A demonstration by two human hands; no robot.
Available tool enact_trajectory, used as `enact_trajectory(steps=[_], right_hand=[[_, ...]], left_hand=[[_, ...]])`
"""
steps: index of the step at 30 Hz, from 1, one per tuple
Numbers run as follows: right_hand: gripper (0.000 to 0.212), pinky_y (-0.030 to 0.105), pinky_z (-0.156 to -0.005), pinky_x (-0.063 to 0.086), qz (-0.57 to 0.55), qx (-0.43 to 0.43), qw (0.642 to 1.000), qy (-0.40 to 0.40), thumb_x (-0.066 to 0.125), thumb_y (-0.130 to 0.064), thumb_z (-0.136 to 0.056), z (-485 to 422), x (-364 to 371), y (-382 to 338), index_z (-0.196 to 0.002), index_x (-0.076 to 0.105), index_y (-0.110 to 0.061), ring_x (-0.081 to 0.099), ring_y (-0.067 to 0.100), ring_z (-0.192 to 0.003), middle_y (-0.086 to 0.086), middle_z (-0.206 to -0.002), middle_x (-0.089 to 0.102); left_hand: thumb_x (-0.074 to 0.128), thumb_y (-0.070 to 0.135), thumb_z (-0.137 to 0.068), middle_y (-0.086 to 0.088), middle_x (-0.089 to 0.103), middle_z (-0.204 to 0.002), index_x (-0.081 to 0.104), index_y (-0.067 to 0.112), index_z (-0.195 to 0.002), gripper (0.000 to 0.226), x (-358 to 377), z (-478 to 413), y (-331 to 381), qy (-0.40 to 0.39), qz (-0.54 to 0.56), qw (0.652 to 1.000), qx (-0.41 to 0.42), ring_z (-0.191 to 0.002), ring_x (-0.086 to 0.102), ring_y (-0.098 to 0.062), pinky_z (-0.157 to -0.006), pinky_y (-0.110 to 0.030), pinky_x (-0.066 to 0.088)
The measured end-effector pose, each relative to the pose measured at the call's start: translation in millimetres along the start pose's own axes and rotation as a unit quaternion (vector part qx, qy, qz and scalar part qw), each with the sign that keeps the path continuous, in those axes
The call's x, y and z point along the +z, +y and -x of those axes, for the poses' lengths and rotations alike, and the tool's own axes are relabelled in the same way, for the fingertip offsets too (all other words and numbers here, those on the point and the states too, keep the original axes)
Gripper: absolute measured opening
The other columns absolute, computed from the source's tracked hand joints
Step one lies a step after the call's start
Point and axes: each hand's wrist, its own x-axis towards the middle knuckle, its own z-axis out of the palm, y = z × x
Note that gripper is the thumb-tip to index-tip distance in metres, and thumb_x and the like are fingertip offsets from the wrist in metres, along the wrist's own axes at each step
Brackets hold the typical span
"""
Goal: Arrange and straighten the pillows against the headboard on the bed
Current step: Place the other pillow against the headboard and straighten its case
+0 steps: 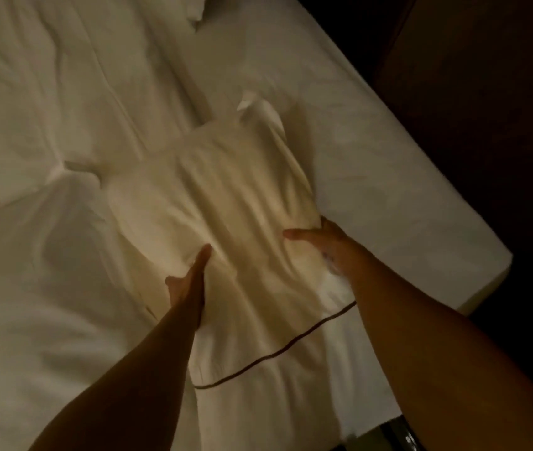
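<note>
Left hand (190,281) and right hand (320,242) grip the white pillow (226,206), fingers closed on its 2 sides

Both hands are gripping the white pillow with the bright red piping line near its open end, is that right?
Not quite: the head view shows the piping line is dark brown, not red. Both the left hand and right hand do grip the white pillow.

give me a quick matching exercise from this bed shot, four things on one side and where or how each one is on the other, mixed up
Things:
1. left hand
2. right hand
3. dark piping line
4. duvet

Places or states:
A. crumpled over the bed's left part
B. runs across the pillow's near end
C. grips the pillow's right edge
D. pressed on the pillow's left side

Pairs: 1-D, 2-C, 3-B, 4-A
</note>
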Motion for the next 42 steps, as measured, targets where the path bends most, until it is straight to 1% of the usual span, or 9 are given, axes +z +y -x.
enact_trajectory(steps=[5,15,21,25,29,33,35,39,42], right_hand=[[0.106,0.043,-0.106,0.040,0.060,-0.075,0.995,-0.027,0.089,-0.046,-0.061,33.7,-22.5,-31.4,-0.149,0.035,-0.027,0.049,0.025,-0.126,0.002,-0.143,0.049],[0.109,0.046,-0.111,0.034,0.205,-0.195,0.954,0.098,0.086,-0.043,-0.068,106.5,-121.5,-183.6,-0.154,0.021,-0.024,0.036,0.031,-0.137,0.008,-0.155,0.034],[0.109,0.042,-0.109,0.033,0.343,-0.282,0.881,0.162,0.082,-0.048,-0.071,142.0,-184.1,-284.6,-0.155,0.015,-0.025,0.036,0.034,-0.137,0.011,-0.155,0.033],[0.115,0.049,-0.106,0.036,0.465,-0.267,0.809,0.240,0.073,-0.062,-0.073,141.8,-203.4,-331.1,-0.155,-0.001,-0.028,0.037,0.040,-0.135,0.016,-0.155,0.030],[0.109,0.051,-0.098,0.043,0.533,-0.260,0.744,0.306,0.062,-0.066,-0.079,80.8,-213.6,-316.4,-0.152,-0.013,-0.034,0.047,0.040,-0.126,0.018,-0.148,0.038],[0.099,0.052,-0.108,0.036,0.560,-0.173,0.770,0.250,0.060,-0.053,-0.089,-11.8,-237.1,-236.0,-0.154,-0.012,-0.032,0.035,0.039,-0.138,0.015,-0.157,0.026],[0.100,0.056,-0.112,0.029,0.592,-0.106,0.763,0.238,0.061,-0.055,-0.087,-49.6,-255.9,-190.2,-0.153,-0.012,-0.035,0.023,0.038,-0.144,0.007,-0.163,0.013],[0.112,0.056,-0.110,0.025,0.610,-0.126,0.710,0.329,0.064,-0.067,-0.077,-80.1,-283.4,-170.7,-0.152,-0.012,-0.036,0.022,0.044,-0.141,0.011,-0.161,0.010],[0.124,0.058,-0.111,0.024,0.523,-0.093,0.773,0.347,0.063,-0.078,-0.068,-89.0,-301.8,-182.4,-0.153,-0.014,-0.030,0.022,0.045,-0.141,0.020,-0.160,0.012]], left_hand=[[0.076,0.078,-0.050,-0.009,0.044,-0.146,0.022,0.024,-0.151,0.127,9.7,40.9,24.5,-0.019,0.030,0.995,0.088,-0.128,0.047,-0.035,-0.105,-0.054,0.038],[0.079,0.063,-0.062,-0.007,0.032,-0.155,0.009,0.035,-0.154,0.119,78.3,114.8,119.1,-0.154,0.126,0.971,0.131,-0.136,0.038,-0.036,-0.110,-0.057,0.033],[0.071,0.079,-0.050,-0.005,0.027,-0.159,0.008,0.034,-0.155,0.130,161.7,146.4,165.8,-0.219,0.203,0.947,0.120,-0.140,0.033,-0.035,-0.113,-0.055,0.030],[0.062,0.093,-0.046,-0.009,0.028,-0.160,0.009,0.033,-0.156,0.135,230.3,133.8,187.2,-0.336,0.193,0.920,0.067,-0.139,0.035,-0.040,-0.111,-0.061,0.033],[0.051,0.085,-0.068,-0.012,0.018,-0.162,-0.003,0.025,-0.156,0.120,298.8,86.7,188.7,-0.278,0.145,0.949,0.019,-0.140,0.033,-0.040,-0.110,-0.057,0.036],[0.064,0.077,-0.069,-0.018,0.034,-0.152,0.002,0.028,-0.155,0.116,350.0,32.0,135.2,-0.246,0.081,0.966,-0.021,-0.130,0.043,-0.045,-0.099,-0.061,0.042],[0.062,0.075,-0.073,-0.019,0.041,-0.146,0.013,0.018,-0.154,0.111,373.0,14.4,94.4,-0.254,0.042,0.965,-0.040,-0.125,0.047,-0.044,-0.097,-0.059,0.042],[0.067,0.063,-0.077,-0.019,0.043,-0.147,0.034,0.004,-0.146,0.096,402.0,9.3,60.8,-0.210,-0.007,0.978,0.013,-0.131,0.044,-0.040,-0.109,-0.054,0.036],[0.060,0.070,-0.078,-0.015,0.027,-0.159,0.014,0.010,-0.155,0.108,417.6,9.5,64.7,-0.224,0.015,0.974,0.029,-0.143,0.030,-0.038,-0.118,-0.050,0.025]])
